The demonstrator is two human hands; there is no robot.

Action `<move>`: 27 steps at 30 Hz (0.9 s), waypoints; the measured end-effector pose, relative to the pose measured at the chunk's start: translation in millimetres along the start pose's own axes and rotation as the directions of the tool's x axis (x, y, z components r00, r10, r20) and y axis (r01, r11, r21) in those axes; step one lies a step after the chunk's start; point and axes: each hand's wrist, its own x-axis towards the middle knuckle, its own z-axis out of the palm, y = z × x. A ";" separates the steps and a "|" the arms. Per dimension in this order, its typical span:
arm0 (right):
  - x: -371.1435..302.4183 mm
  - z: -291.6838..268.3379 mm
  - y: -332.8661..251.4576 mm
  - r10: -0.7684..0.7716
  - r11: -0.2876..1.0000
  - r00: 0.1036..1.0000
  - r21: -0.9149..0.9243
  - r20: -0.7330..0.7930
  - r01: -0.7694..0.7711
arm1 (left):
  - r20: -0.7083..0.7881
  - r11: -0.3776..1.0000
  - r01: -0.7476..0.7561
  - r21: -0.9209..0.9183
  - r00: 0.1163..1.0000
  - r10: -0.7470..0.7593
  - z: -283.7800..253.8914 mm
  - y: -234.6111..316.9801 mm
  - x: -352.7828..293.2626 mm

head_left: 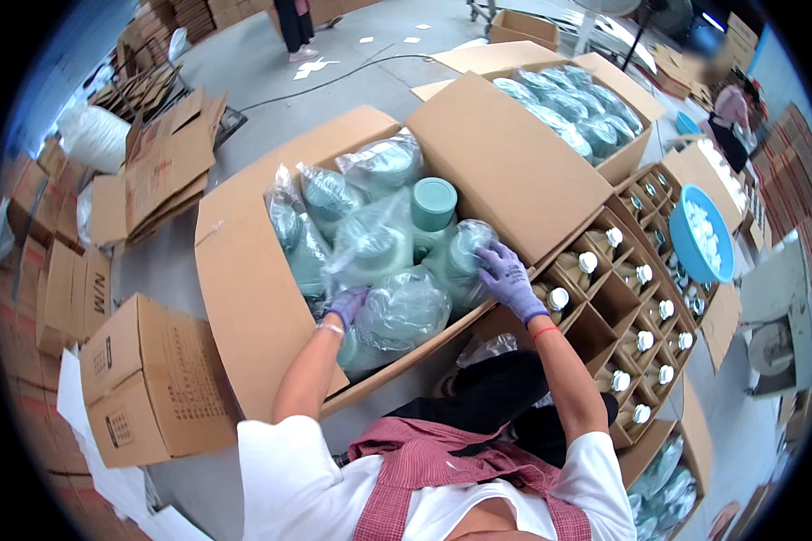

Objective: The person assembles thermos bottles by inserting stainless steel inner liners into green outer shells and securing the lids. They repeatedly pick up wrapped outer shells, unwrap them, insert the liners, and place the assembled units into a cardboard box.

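Note:
Both my hands wear purple gloves and reach into a large open cardboard box [230, 298]. Inside lie several greenish jars in clear plastic bags. My right hand [510, 281] has its fingers curled against a bagged jar [460, 261] at the box's right end. My left hand [347, 305] is at the near left side, against another bagged jar [401, 311]; plastic partly hides its fingertips. Between and beyond my hands, a jar with a round flat teal top [434, 203] stands upright, its top outside the plastic. A bagged jar [370, 243] sits left of it.
To the right, a divided carton [609, 311] holds several white-capped bottles. A blue basin [686, 212] of white pieces rests over its far side. Another box of bagged jars [618, 167] stands beyond. A closed carton [153, 379] and flattened cardboard [167, 176] lie left. People are farther off.

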 end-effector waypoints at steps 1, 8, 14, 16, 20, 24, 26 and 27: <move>3.4 -0.8 6.7 0.019 0.995 1.000 0.097 -0.019 -0.017 | 0.057 0.996 0.082 0.047 0.995 -0.085 13.1 2.7 15.5; 21.9 4.2 -14.7 0.126 0.991 0.992 -0.048 -0.013 -0.127 | 0.407 0.963 0.034 0.268 0.902 -0.145 6.5 -20.3 39.3; 15.0 -1.4 -18.2 0.163 0.973 0.984 -0.154 -0.076 -0.173 | 0.141 0.974 -0.035 0.222 0.990 0.004 -212.8 75.8 25.2; 20.6 -0.7 -22.5 0.150 0.979 0.985 -0.130 -0.082 -0.159 | -0.036 0.945 0.174 0.276 0.985 -0.171 -264.5 36.7 63.0; 26.7 -0.4 -30.7 0.104 0.990 0.989 -0.089 -0.103 -0.114 | -0.391 0.903 0.319 0.289 0.900 -0.193 -276.7 -77.6 127.8; 30.7 -5.1 -32.6 0.198 0.978 0.977 -0.053 -0.075 -0.202 | -0.208 0.882 0.253 0.398 0.961 -0.182 -213.0 -166.4 182.9; 32.0 -6.5 -33.9 0.213 0.973 0.974 -0.073 -0.082 -0.219 | -0.161 0.876 0.373 0.307 0.927 -0.338 -174.7 -201.0 195.8; 33.2 -5.9 -31.0 0.222 0.970 0.971 -0.085 -0.092 -0.229 | -0.119 0.821 0.548 0.159 0.836 -0.536 -161.1 -205.8 204.7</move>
